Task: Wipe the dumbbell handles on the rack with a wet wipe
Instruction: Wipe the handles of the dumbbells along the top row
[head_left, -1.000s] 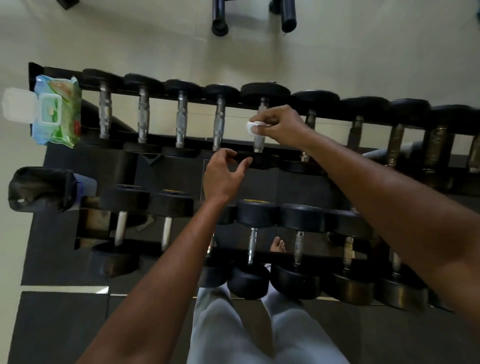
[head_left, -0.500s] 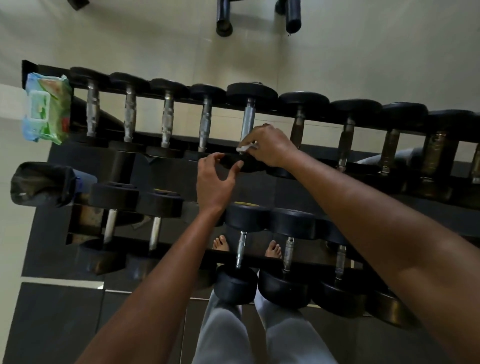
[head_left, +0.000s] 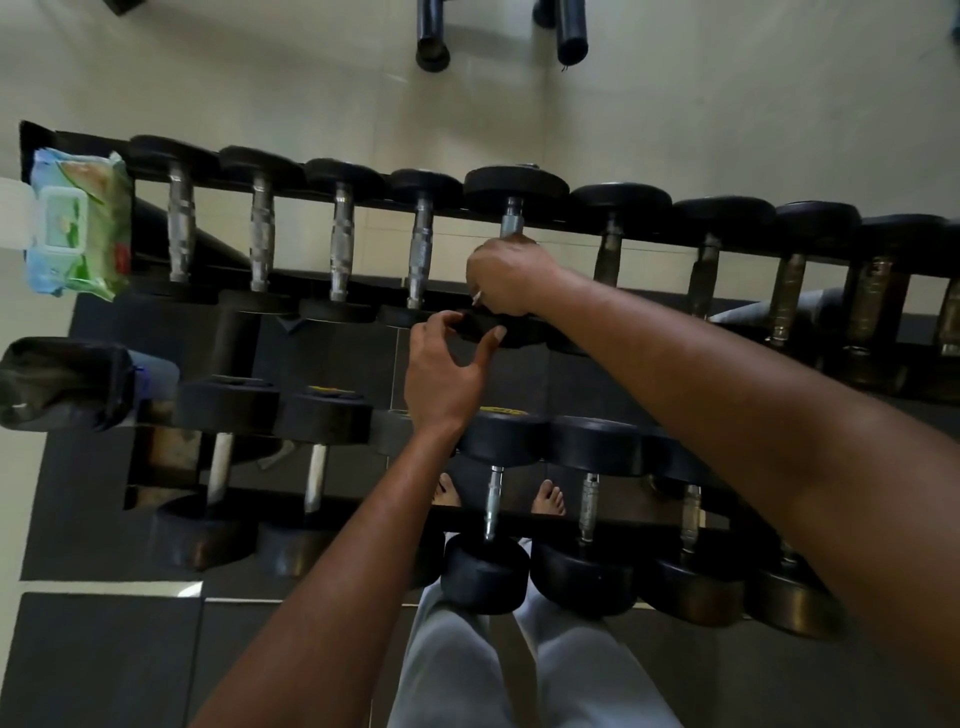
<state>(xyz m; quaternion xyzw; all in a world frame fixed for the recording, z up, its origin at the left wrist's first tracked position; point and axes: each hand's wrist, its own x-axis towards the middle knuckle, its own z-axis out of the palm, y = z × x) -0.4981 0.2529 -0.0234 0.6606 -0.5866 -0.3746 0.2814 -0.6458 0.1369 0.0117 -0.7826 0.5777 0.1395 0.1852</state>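
A black two-tier rack (head_left: 649, 236) carries rows of dumbbells with metal handles. My right hand (head_left: 506, 273) wraps around the handle (head_left: 511, 221) of the fifth dumbbell on the upper tier, with a white wet wipe (head_left: 476, 297) in its fingers; only a small corner of the wipe shows. My left hand (head_left: 447, 371) grips the near black head (head_left: 485, 332) of that same dumbbell, thumb on one side and fingers on the other. Most of the handle is hidden under my right hand.
A green and blue wet-wipe pack (head_left: 78, 223) with its lid flipped up lies on the rack's left end. A dark bag (head_left: 62, 382) sits at the lower tier's left. Two black tube ends (head_left: 431, 36) stand on the pale floor beyond. My bare feet (head_left: 550, 496) show below.
My right hand slid down the handle from its far end toward the near head, hiding most of the wipe. My left hand moved up and took hold of the near head.
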